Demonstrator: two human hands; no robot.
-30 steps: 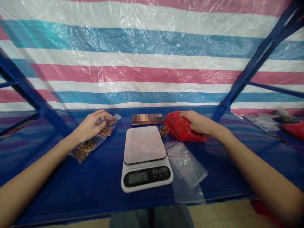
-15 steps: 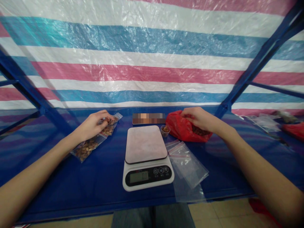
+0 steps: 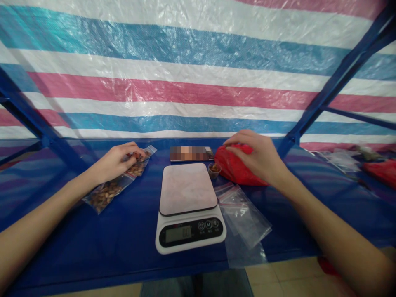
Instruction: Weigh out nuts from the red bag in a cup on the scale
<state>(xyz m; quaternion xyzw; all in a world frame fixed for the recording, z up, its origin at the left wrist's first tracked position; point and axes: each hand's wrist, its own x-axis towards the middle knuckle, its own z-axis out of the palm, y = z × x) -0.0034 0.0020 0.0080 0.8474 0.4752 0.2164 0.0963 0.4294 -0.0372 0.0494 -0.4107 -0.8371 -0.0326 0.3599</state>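
Note:
On the left side of the blue table, my left hand (image 3: 119, 161) curls its fingers over a clear zip bag of brown nut-like pieces (image 3: 137, 168). A second zip bag with similar pieces (image 3: 106, 196) lies below that hand. My right hand (image 3: 258, 154) is at the top of a red plastic bag (image 3: 233, 167), thumb and fingers curved around its raised film; the fingertips are partly hidden. Just left of the red bag stands a small clear cup (image 3: 214, 170) with brown pieces in it. Between my hands sits a white kitchen scale (image 3: 189, 189), its display reading 0.0.
Flat zip bags (image 3: 244, 218) overlap right of the scale, reaching the table's front edge. A phone-like flat object (image 3: 192, 154) lies behind the scale. Blue metal struts (image 3: 328, 88) rise on both sides before a striped sheet (image 3: 185, 86). More plastic (image 3: 343, 160) lies far right.
My right hand has risen slightly, and the brown contents of the red bag no longer show. My left hand stays on the zip bag. The view has shifted slightly.

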